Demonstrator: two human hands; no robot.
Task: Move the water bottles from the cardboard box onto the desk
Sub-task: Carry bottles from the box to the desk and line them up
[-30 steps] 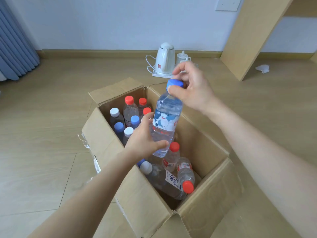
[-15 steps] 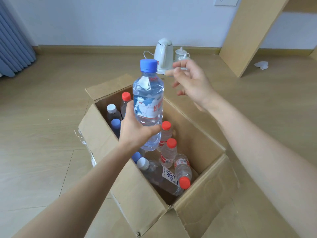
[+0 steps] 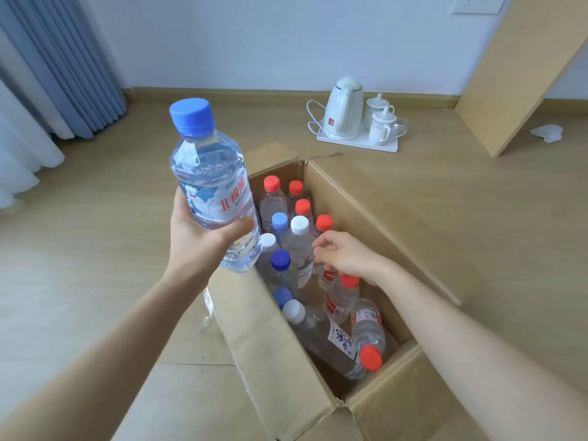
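My left hand [image 3: 203, 246] grips a clear water bottle with a blue cap [image 3: 211, 186] by its lower half, holding it upright above the left wall of the open cardboard box [image 3: 286, 354]. My right hand [image 3: 346, 256] is down inside the box with fingers curled among the standing bottles, touching a red-capped bottle [image 3: 324, 224]; whether it grips it is unclear. Several more bottles with red, blue and white caps stand at the far end of the box. Two bottles, one of them a white-capped bottle [image 3: 321, 338], lie on the box floor near me.
The box sits on a wooden floor. A white kettle [image 3: 343, 109] and cups on a tray [image 3: 359, 143] stand behind it near the wall. A wooden desk panel [image 3: 521, 74] rises at the right, with crumpled paper [image 3: 547, 133] beside it. Curtains [image 3: 54, 65] hang at the left.
My left hand has lifted the blue-capped bottle up and to the left, out over the box wall. My right hand let go of its cap and dropped into the box among the bottles.
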